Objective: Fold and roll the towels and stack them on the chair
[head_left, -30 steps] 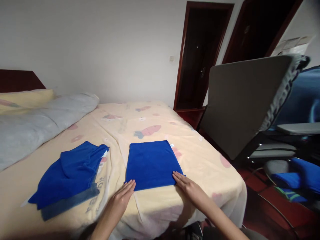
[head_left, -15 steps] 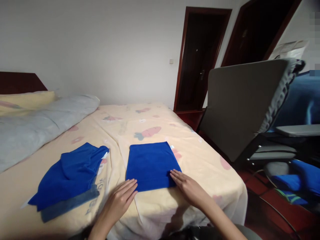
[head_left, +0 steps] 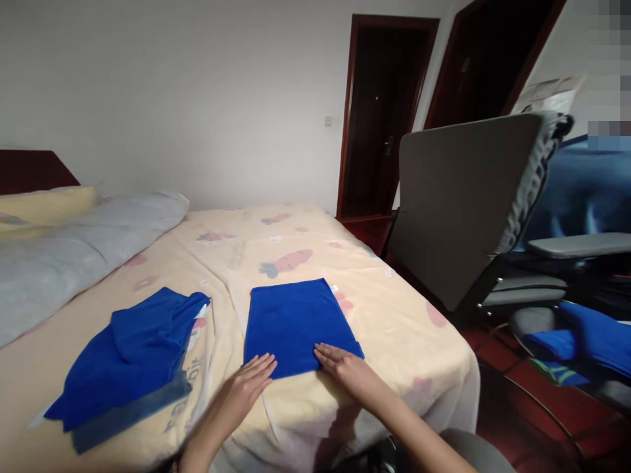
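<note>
A blue cloth (head_left: 294,318) lies flat in a near-rectangle on the bed, with a small white tag at its far right corner. My left hand (head_left: 252,384) rests on its near left corner, fingers stretched out and palm down. Flat on the near edge, right of the middle, is my right hand (head_left: 344,366), its fingers straight and side by side. To the left sits a rumpled heap of blue cloth (head_left: 131,345) with white tags showing. A duller grey-blue cloth (head_left: 131,412) sticks out from under that heap.
The bed has a cream sheet (head_left: 419,341) with carrot prints. A grey rolled quilt (head_left: 98,240) and a yellow pillow (head_left: 54,200) lie at left. Right of the bed stand a grey folding panel (head_left: 458,210) and more blue cloths (head_left: 591,338). A person in blue is at far right.
My right hand has slid left along the cloth's near edge, away from the right corner. My left hand stays at the near left corner. The view has shifted slightly to the right.
</note>
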`<state>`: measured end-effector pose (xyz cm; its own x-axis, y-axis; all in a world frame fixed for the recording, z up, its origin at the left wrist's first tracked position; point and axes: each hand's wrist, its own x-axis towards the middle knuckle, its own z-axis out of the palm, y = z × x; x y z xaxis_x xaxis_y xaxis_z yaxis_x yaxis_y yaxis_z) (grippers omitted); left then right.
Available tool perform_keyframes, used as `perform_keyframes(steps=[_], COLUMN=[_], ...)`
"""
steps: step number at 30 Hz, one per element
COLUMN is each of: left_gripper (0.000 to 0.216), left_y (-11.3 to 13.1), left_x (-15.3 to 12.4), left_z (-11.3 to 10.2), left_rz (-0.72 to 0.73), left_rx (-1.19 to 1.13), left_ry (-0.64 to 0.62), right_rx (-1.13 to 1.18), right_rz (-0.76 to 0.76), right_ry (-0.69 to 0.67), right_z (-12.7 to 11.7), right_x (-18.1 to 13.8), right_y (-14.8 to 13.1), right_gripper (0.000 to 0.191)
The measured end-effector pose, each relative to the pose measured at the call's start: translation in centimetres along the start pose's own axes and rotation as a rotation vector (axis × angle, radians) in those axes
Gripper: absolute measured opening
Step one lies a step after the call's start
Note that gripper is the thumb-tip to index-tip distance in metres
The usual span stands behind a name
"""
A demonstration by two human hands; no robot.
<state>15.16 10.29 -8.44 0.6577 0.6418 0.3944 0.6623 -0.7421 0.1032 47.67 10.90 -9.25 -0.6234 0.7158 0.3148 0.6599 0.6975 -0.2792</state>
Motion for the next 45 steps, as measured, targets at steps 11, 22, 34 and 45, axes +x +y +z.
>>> perform_keyframes(steps=[11,22,34,45], left_gripper=[0.030,0.032,0.038,0.049], left_y=[-0.9,2.6,-0.4,-0.4], left_x=[-2.8,2.2,-1.5,-1.6], left_z=[-2.4,-0.9,-1.8,-3.1], left_rz=[-0.131,0.000,-0.172,-0.266], left_rx=[-0.108,-0.031,-0.139,-0.144], left_ry=[0.001,0.069,-0.033,0.022], right_rx=[0.110,0.006,0.137,-0.051], right_rz=[0.151,-0.113,0.030,0.086], right_ry=[-0.120,0.073,-0.024,0.082], right_z=[-4.1,-1.4,-1.8,-3.0], right_x=[-4.4,2.7,-0.8,-3.7], right_y=[3.8,-3.5,1.2,4.1], right_gripper=[0.055,0.046,0.043,0.039])
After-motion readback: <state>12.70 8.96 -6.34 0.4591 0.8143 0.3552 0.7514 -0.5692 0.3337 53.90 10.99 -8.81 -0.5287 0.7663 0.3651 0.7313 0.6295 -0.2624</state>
